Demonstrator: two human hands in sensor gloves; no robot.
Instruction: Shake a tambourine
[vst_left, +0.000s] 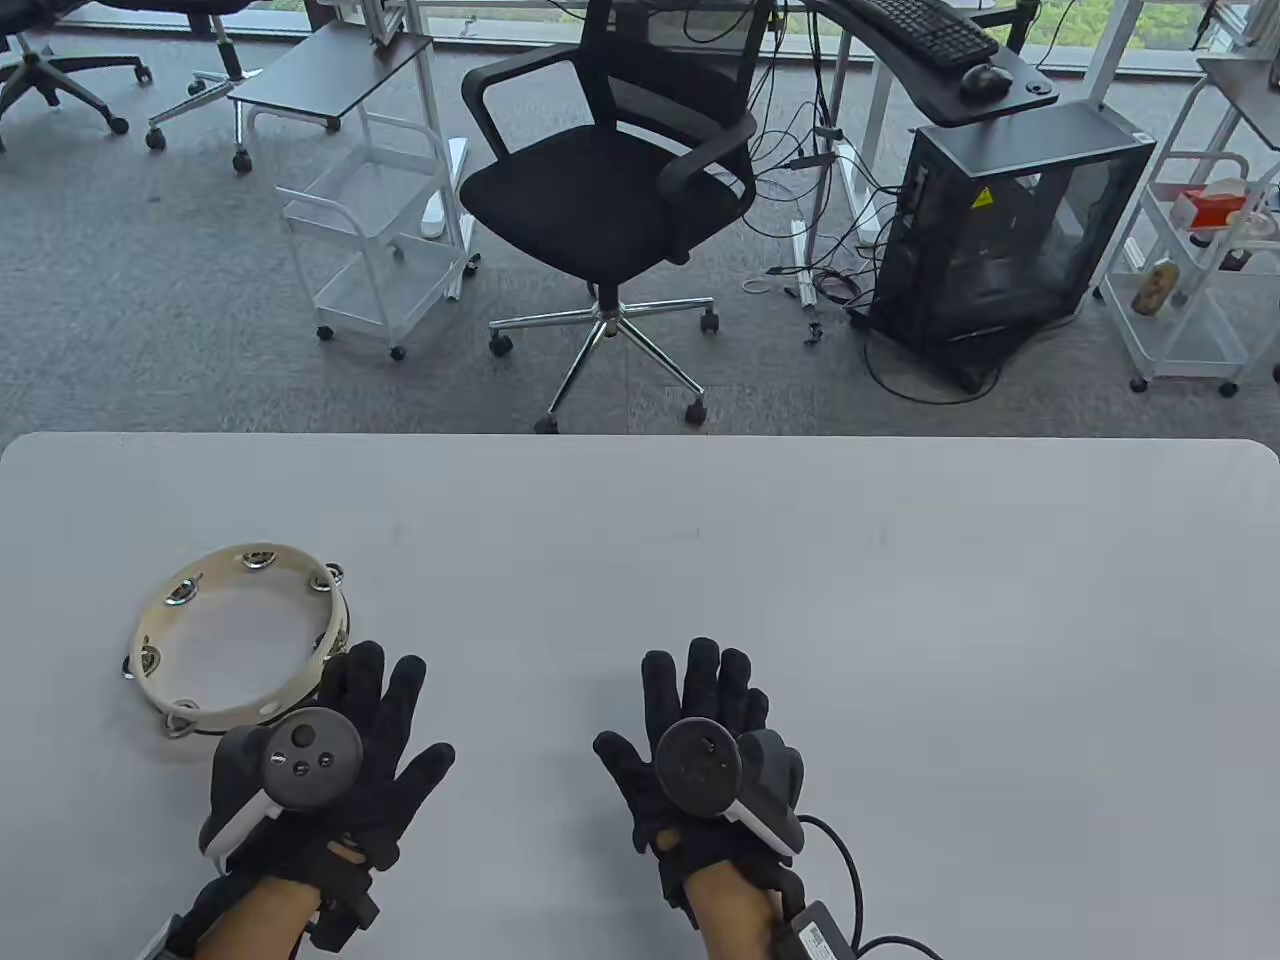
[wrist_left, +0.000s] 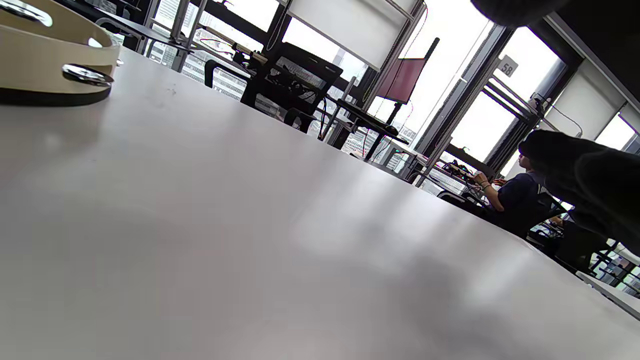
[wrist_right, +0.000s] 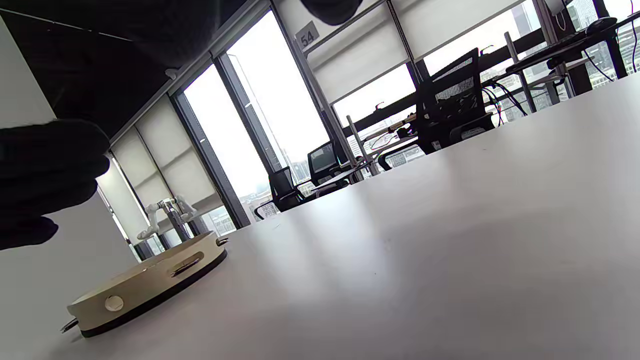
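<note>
A cream tambourine (vst_left: 240, 633) with metal jingles lies flat on the white table (vst_left: 800, 560) at the near left. My left hand (vst_left: 375, 715) lies flat, fingers spread, just right of its near rim; whether it touches the rim I cannot tell. My right hand (vst_left: 705, 690) lies flat and empty, fingers spread, further right. The tambourine's rim shows at the top left of the left wrist view (wrist_left: 50, 65) and at the lower left of the right wrist view (wrist_right: 150, 287).
The table's far edge runs across the middle of the table view. Beyond it stand a black office chair (vst_left: 610, 190), a white cart (vst_left: 375, 240) and a black computer case (vst_left: 1010, 230). A cable (vst_left: 850, 880) trails from my right wrist.
</note>
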